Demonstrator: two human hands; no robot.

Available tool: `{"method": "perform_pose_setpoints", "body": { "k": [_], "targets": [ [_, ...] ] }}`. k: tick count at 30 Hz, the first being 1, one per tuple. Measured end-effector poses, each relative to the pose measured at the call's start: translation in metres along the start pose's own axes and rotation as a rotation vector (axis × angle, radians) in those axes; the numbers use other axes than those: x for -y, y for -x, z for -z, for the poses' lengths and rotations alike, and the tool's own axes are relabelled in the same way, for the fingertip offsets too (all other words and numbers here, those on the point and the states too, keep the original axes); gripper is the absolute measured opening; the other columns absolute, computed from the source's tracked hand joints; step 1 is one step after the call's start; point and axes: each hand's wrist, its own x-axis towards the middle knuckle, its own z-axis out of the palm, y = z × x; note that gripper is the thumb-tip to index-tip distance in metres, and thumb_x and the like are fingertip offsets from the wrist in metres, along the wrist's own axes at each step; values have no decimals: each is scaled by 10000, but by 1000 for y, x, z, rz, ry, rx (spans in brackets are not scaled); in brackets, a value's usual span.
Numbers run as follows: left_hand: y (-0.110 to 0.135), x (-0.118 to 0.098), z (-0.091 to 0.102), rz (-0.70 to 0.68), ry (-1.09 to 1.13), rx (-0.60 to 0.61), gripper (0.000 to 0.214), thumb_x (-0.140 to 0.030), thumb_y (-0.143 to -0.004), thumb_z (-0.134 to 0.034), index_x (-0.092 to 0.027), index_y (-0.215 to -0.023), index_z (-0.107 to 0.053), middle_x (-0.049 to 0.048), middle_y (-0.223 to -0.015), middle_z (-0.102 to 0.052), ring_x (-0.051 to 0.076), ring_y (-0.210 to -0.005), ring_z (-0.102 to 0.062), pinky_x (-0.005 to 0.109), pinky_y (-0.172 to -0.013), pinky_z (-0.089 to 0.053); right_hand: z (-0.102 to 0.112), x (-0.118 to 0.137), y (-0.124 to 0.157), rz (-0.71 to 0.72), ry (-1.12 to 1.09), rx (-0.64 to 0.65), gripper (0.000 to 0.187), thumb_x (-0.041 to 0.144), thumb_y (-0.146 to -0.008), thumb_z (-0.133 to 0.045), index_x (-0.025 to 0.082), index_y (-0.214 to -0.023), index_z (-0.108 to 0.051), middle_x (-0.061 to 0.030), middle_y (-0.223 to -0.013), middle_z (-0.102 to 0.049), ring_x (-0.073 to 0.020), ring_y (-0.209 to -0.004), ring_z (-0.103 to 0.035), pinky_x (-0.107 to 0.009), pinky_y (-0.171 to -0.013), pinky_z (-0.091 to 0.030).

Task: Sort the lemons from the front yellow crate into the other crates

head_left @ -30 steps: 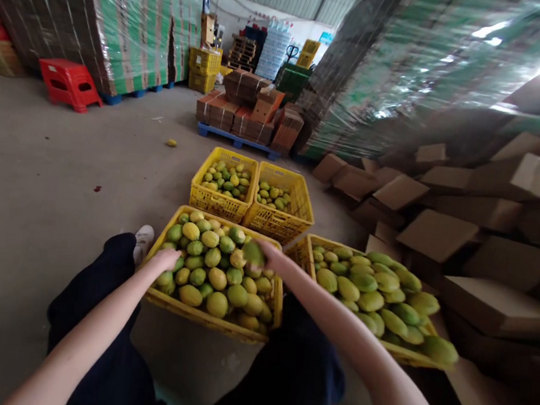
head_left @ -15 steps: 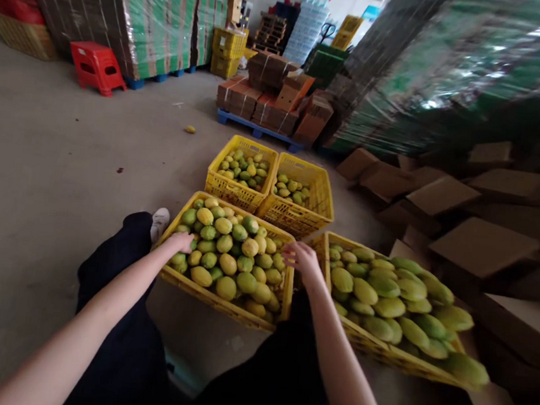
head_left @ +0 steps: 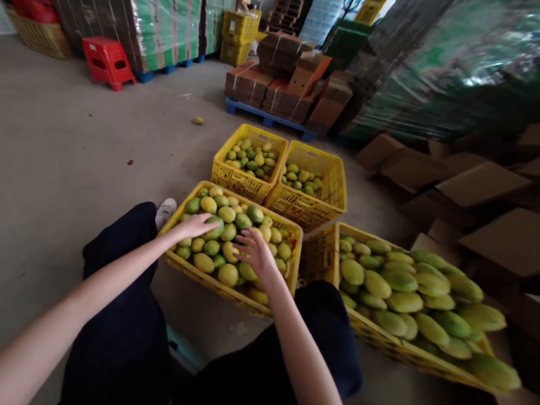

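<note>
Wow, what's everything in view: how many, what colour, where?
Slatted plastic crates with fruit: four, yellow, ahead and right
Oval fruit: many, green to yellow, in those crates
Loose oval fruit: one, yellow, floor
Plastic stool: one, red, left
Flat pallet: one, blue, behind crates
Cardboard bundles: several, brown, on pallet
Film-wrapped stacks: two, green-brown, left and right
Cardboard boxes: many, brown, right
Stacked plastic crates: several, yellow, rear
Trousered legs: two, dark, foreground
Left hand: one, bare, at nearest crate's fruit
Right hand: one, bare, spread over same crate
</note>
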Motion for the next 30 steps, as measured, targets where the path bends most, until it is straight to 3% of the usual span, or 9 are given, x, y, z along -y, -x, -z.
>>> {"method": "perform_pose_setpoints", "body": {
  "k": [3,5,8,11,13,19,25,30],
  "targets": [
    [8,-27,4,-160,165,51,543,-535,-1008,-386,-205,-1394,-579,103,-1339,-695,277,-1147,-678,363,-1001,-507,-11,0,8,-127,-216,142,324,513,-900,-611,216,-1027,-625,-57,-887,-719,-234,-723,-727,-397,-619,-616],
    [7,-32,3,-155,83,-7,532,-497,-1025,-358,-213,-1438,-535,96,-1331,-694,242,-1088,-694,344,-977,-515,-12,4,13,-166,-290,126,237,432,-902,-628,214,-995,-607,-37,-802,-704,-212,-655,-711,-301,-504,-568],
    [-3,-17,-5,-29,-175,-127,404,-378,-988,-466,-170,-1290,-634,134,-1270,-703,264,-1137,-666,356,-1022,-483,-7,13,19,-194,-338,12,78,283,-920,-593,214,-910,-556,-5,-677,-657,-169,-576,-674,-182,-397,-446],
    [-15,8,-22,79,-295,-78,249,-351,-862,-652,-145,-979,-729,179,-1106,-736,363,-1162,-637,450,-1042,-461,4,23,22,-150,-387,-65,39,238,-937,-564,216,-907,-551,3,-665,-654,-159,-581,-667,-187,-419,-468],
    [-21,20,-35,121,-345,-40,278,-411,-806,-719,-146,-890,-728,184,-1048,-743,394,-1175,-613,500,-1057,-433,10,29,25,-127,-426,-110,34,222,-930,-571,215,-899,-560,0,-661,-655,-164,-588,-664,-198,-425,-477],
    [-36,25,-58,223,-444,1,560,-647,-832,-646,-113,-979,-730,230,-1131,-726,431,-1291,-522,573,-1103,-344,15,37,30,-131,-484,-141,65,214,-915,-565,235,-854,-556,-4,-644,-646,-171,-598,-656,-199,-421,-469],
    [-48,22,-54,331,-447,64,683,-696,-792,-679,-86,-1098,-713,272,-1230,-694,454,-1343,-504,553,-1115,-358,12,38,33,-131,-469,-77,67,208,-919,-567,229,-856,-574,-21,-665,-665,-187,-597,-681,-209,-413,-486],
    [-43,18,-55,342,-414,12,723,-692,-738,-740,-72,-1107,-688,291,-1210,-687,460,-1312,-535,578,-1127,-356,15,36,28,-142,-466,-51,48,227,-916,-574,229,-870,-564,-22,-686,-664,-190,-605,-678,-224,-423,-500]
  ]
}}
